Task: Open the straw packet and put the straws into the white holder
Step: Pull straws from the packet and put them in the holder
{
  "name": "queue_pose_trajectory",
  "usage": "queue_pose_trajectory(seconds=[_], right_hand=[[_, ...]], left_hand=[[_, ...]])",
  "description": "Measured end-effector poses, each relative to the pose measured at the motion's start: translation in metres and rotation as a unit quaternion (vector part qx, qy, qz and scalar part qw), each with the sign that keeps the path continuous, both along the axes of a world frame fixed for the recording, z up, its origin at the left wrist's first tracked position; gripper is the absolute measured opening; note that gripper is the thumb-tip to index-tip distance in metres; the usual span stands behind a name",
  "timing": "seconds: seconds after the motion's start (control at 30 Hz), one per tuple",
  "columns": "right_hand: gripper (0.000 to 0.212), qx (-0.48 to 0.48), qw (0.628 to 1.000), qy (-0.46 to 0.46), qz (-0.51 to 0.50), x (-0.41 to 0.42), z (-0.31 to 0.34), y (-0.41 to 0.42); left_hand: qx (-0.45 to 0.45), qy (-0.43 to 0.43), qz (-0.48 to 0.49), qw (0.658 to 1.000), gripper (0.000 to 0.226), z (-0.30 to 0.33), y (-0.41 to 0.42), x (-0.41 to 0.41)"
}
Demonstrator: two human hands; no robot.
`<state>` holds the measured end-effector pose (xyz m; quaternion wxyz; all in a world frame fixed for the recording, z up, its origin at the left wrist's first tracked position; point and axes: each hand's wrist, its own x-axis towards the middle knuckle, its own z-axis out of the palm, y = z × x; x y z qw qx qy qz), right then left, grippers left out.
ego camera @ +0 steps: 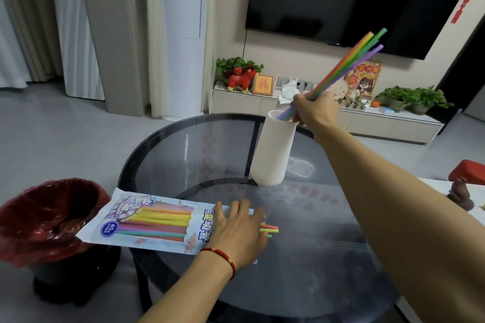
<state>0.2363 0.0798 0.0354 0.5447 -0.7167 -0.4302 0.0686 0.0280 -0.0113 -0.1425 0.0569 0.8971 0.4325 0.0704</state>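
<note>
The right hand was closed around a bunch of coloured straws, and the lower ends of these straws were inside the mouth of the white holder. The holder stood upright near the far edge of the round glass table. The left hand lay flat, with the fingers spread, on the open end of the straw packet. The packet lay at the left edge of the table, partly over the rim, above a bin with a red bag. Some straw ends stuck out of the packet beside the fingers.
</note>
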Motion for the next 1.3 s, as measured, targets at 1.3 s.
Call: queue_pose_trajectory(seconds=[1.3], right_hand=[[0.031, -0.165, 0.91, -0.243, 0.293, -0.045, -0.189, -0.138]], left_hand=[[-0.053, 0.035, -0.04, 0.997, 0.126, 0.004, 0.015, -0.028]])
